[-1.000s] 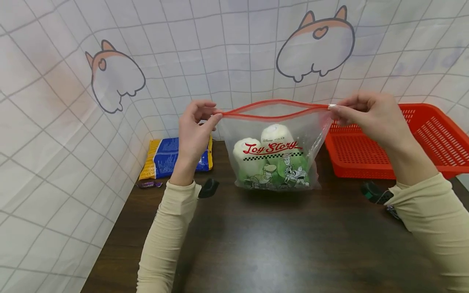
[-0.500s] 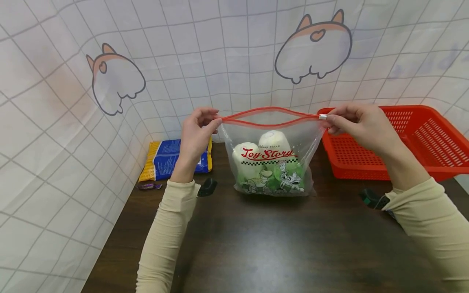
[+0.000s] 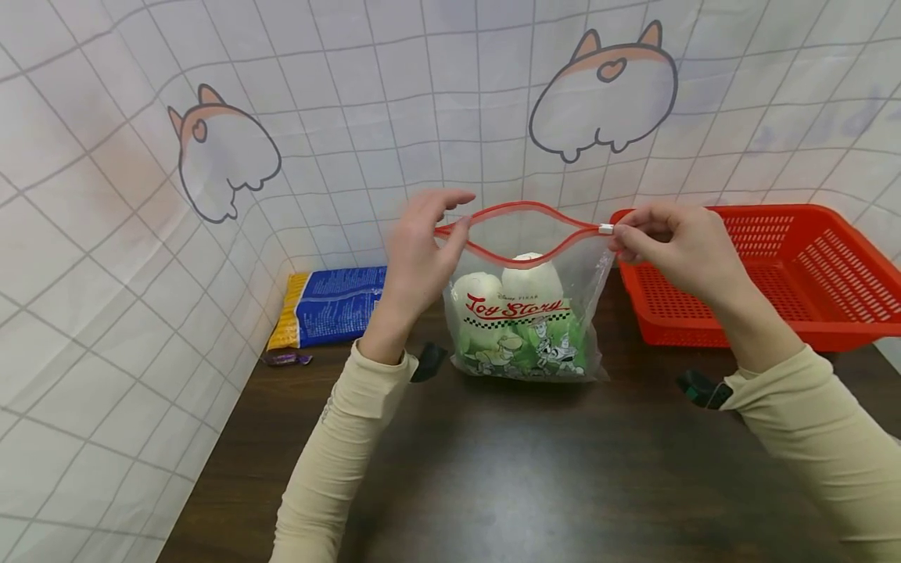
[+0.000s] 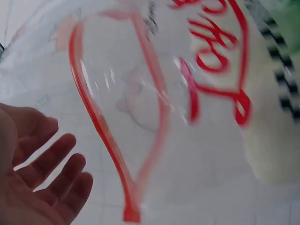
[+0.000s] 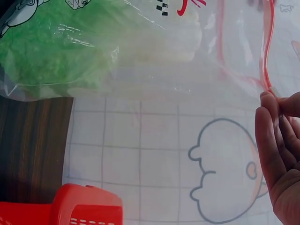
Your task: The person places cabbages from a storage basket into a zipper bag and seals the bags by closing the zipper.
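Observation:
A clear slider zip bag [image 3: 521, 313] with a red zip rim and Toy Story print stands upright on the table, its mouth gaping. Inside are rounded things, white on top [image 3: 531, 277] and green below. My right hand [image 3: 679, 246] pinches the bag's right top corner, right at the white slider [image 3: 605, 229]. At the left end of the rim is my left hand [image 3: 422, 250], blurred, fingers spread and letting the corner be. The left wrist view shows that hand's fingers [image 4: 65, 173] loosely bent beside the red rim, with nothing between them.
A red plastic basket [image 3: 739, 336] stands on the right, behind my right forearm. At the back left lies a blue and yellow packet [image 3: 338, 305], with a small purple wrapper [image 3: 287, 359] in front. A grid-patterned sheet [image 3: 338, 141] hangs behind the dark table [image 3: 521, 469].
My left hand has let go of the bag's left corner and moved right along the rim. My right hand has come slightly left and lower with its corner. The bag's mouth has widened.

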Available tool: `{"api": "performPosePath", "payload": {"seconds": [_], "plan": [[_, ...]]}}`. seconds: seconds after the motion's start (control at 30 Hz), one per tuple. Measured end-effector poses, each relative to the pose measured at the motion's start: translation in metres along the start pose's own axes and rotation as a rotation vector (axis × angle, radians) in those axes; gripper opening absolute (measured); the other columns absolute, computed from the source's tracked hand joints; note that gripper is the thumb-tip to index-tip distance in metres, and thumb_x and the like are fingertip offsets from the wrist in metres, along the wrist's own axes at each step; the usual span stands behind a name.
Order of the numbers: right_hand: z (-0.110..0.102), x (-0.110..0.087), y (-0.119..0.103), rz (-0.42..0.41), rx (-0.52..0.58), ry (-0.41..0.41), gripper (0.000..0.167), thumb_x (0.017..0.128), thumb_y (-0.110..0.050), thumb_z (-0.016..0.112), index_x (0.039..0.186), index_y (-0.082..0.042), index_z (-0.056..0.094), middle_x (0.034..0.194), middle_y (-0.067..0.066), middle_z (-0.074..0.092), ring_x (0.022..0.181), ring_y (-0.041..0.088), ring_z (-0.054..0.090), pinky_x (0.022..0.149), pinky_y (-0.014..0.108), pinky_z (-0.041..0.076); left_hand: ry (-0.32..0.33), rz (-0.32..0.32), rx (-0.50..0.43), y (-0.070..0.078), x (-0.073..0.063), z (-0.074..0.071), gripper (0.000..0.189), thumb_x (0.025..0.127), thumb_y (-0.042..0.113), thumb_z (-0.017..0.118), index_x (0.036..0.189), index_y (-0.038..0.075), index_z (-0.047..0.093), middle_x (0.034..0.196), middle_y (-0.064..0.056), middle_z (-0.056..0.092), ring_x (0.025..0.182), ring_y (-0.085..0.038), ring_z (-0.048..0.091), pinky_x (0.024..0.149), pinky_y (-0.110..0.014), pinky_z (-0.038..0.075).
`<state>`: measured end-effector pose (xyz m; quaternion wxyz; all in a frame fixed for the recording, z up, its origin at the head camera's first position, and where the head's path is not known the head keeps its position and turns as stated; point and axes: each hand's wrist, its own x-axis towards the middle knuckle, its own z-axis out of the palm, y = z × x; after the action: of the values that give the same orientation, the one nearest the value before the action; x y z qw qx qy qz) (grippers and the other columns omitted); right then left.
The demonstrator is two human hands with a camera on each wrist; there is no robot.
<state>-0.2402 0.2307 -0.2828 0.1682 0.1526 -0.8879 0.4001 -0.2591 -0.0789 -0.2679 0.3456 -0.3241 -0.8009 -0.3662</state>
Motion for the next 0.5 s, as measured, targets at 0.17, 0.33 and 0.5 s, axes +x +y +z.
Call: {"api": "performPosePath", "payload": {"seconds": [0.17, 0.33, 0.5], "plan": [[0.003, -0.001, -0.003, 0.001, -0.007, 0.007, 0.02, 0.094, -0.025, 0.066, 0.1, -0.007, 0.07, 0.084, 0.011, 0.072, 0.067, 0.009, 0.066, 0.065, 0.011, 0.049, -0.17, 0.078, -0.032, 0.031, 0.005, 0.01, 0.019, 0.093, 0.005, 0.064, 0.111, 0.001, 0.07, 0.111, -0.01, 0.066, 0.094, -0.02, 0.058, 0.074, -0.026, 0.046], [0.006, -0.001, -0.003, -0.008, 0.014, 0.013, 0.021, 0.094, -0.025, 0.067, 0.1, -0.005, 0.071, 0.082, 0.01, 0.072, 0.067, 0.011, 0.066, 0.065, 0.011, 0.049, -0.352, 0.137, -0.086, 0.055, 0.007, 0.024, 0.014, 0.092, 0.008, 0.067, 0.105, 0.004, 0.072, 0.105, -0.005, 0.065, 0.08, -0.013, 0.056, 0.07, -0.019, 0.043], [0.008, -0.002, -0.002, -0.016, 0.023, 0.03, 0.021, 0.093, -0.023, 0.068, 0.101, -0.004, 0.072, 0.081, 0.01, 0.072, 0.066, 0.009, 0.065, 0.063, 0.011, 0.048, -0.373, 0.152, -0.101, 0.07, 0.006, 0.031, 0.011, 0.092, 0.007, 0.065, 0.1, 0.005, 0.072, 0.098, -0.004, 0.065, 0.078, -0.011, 0.057, 0.071, -0.014, 0.042]]}}
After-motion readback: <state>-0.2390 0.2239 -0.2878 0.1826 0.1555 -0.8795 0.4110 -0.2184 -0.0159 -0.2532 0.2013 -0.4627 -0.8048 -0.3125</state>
